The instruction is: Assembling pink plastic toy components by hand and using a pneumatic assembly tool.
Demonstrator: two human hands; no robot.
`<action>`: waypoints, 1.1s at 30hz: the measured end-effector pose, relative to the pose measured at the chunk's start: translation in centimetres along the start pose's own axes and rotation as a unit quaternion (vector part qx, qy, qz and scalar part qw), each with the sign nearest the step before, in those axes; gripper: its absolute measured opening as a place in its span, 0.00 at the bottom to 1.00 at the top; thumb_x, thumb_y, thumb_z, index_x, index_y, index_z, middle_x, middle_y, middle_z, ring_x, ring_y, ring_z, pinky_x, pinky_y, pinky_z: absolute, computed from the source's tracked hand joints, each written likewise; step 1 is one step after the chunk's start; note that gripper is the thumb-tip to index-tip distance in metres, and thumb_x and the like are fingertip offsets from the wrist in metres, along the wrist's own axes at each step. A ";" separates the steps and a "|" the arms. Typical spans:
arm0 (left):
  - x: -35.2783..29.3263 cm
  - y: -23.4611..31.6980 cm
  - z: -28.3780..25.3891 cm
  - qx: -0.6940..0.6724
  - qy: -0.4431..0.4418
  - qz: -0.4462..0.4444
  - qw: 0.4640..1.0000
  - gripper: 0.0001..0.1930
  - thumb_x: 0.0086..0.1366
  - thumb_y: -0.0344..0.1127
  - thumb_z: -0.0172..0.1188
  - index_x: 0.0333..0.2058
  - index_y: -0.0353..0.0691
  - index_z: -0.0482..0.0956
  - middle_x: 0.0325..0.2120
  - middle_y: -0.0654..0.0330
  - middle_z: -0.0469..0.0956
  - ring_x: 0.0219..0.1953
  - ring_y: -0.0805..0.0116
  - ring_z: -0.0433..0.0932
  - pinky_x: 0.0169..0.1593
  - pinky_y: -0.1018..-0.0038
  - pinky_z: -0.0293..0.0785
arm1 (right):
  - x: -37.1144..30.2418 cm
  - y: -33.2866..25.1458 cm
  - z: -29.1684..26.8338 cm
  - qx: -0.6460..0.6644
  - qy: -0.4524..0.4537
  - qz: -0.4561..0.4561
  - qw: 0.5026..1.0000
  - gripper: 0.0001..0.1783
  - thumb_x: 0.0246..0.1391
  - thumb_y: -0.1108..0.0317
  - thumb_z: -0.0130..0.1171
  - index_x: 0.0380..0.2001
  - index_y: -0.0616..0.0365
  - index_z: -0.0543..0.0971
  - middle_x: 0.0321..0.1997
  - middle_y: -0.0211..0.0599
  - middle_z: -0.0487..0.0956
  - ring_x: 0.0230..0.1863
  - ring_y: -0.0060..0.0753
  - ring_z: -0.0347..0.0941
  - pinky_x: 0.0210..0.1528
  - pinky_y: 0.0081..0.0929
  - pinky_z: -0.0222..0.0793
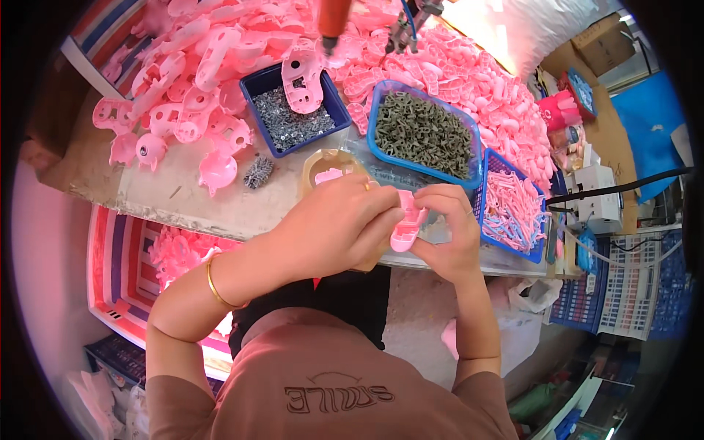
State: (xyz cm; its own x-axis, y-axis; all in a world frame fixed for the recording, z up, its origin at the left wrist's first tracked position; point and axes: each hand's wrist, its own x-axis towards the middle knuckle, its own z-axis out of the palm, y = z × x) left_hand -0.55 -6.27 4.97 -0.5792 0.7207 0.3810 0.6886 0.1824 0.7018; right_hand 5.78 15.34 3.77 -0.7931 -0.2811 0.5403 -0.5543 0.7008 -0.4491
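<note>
A small pink plastic shell (408,221) is held upright in front of me, over the table's near edge. My right hand (451,231) grips its right side between thumb and fingers. My left hand (345,220) is closed, its curled fingertips against the shell's left side; whatever they pinch is hidden. Partly behind my left hand stands a tan holder (314,167) with a pink piece (329,175) in it. Beyond it are a dark blue bin (336,116) of small metal screws, with a pink casing (302,81) lying on top, and a light blue tub (475,158) of dark green-grey clips.
A blue basket (478,198) holds slim pink and lilac parts. Pink casings (183,103) heap at the left, smaller pink shells (506,110) at the back right. An orange screwdriver (334,22) hangs above the table. A clump of screws (258,171) lies left of the holder.
</note>
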 end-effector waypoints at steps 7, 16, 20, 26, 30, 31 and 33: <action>0.3 0.5 -0.5 -0.017 -0.013 -0.002 1.000 0.07 0.65 0.33 0.54 0.33 0.36 0.76 0.25 0.51 0.73 0.32 0.50 0.73 0.35 0.59 0.67 | 0.3 -0.7 -0.3 0.037 0.022 0.031 0.999 0.29 0.30 0.73 0.78 0.38 0.57 0.75 0.41 0.40 0.77 0.43 0.39 0.75 0.45 0.31 0.72; -2.6 5.1 -4.6 -0.076 -0.055 -0.017 0.995 0.09 0.63 0.38 0.58 0.37 0.40 0.79 0.27 0.54 0.76 0.29 0.52 0.75 0.33 0.60 0.70 | 1.1 -4.1 -1.9 0.205 -0.109 0.056 0.971 0.30 0.33 0.66 0.79 0.43 0.56 0.78 0.43 0.38 0.79 0.46 0.37 0.75 0.48 0.32 0.72; -8.5 7.1 -11.2 0.112 -0.218 -0.168 0.955 0.16 0.57 0.39 0.64 0.41 0.36 0.79 0.30 0.55 0.78 0.30 0.54 0.74 0.35 0.64 0.70 | 1.8 0.0 -4.3 0.195 -0.166 0.154 0.954 0.18 0.46 0.68 0.71 0.41 0.60 0.80 0.39 0.37 0.81 0.42 0.30 0.77 0.45 0.26 0.72; -13.1 4.6 -11.7 0.243 -0.132 -0.232 0.933 0.29 0.51 0.39 0.69 0.51 0.33 0.74 0.36 0.49 0.77 0.40 0.50 0.74 0.47 0.60 0.68 | -0.5 19.6 -8.4 -0.054 0.133 0.374 0.916 0.11 0.51 0.66 0.64 0.37 0.59 0.82 0.36 0.39 0.82 0.38 0.32 0.79 0.41 0.29 0.74; -11.6 3.4 -10.3 0.121 -0.203 -0.293 0.926 0.29 0.57 0.39 0.66 0.56 0.34 0.71 0.40 0.49 0.78 0.45 0.48 0.75 0.50 0.60 0.69 | -2.1 26.6 -11.1 -0.405 0.129 0.404 0.810 0.14 0.45 0.59 0.65 0.34 0.55 0.84 0.40 0.45 0.81 0.46 0.45 0.77 0.47 0.43 0.73; -10.9 3.0 -9.8 0.123 -0.204 -0.294 0.926 0.29 0.57 0.39 0.66 0.56 0.34 0.71 0.40 0.49 0.78 0.45 0.48 0.75 0.50 0.60 0.69 | -1.8 26.8 -10.8 -0.403 0.129 0.405 0.810 0.14 0.45 0.59 0.65 0.34 0.55 0.84 0.40 0.45 0.81 0.46 0.45 0.77 0.47 0.43 0.73; -10.1 2.0 -8.4 0.132 -0.225 -0.175 0.949 0.28 0.59 0.39 0.65 0.56 0.35 0.71 0.42 0.50 0.77 0.41 0.52 0.74 0.48 0.61 0.69 | -0.6 26.2 -10.1 -0.474 0.019 0.425 0.771 0.11 0.43 0.58 0.66 0.28 0.53 0.84 0.40 0.44 0.80 0.49 0.45 0.73 0.49 0.45 0.71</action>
State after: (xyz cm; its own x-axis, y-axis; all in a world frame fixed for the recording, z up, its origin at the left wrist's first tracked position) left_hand 3.01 -18.81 7.55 -0.5885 0.7872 -0.1842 0.6088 0.5814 0.5398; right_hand -5.71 40.51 -1.08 -0.7507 0.5501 0.3658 0.6087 0.7911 0.0598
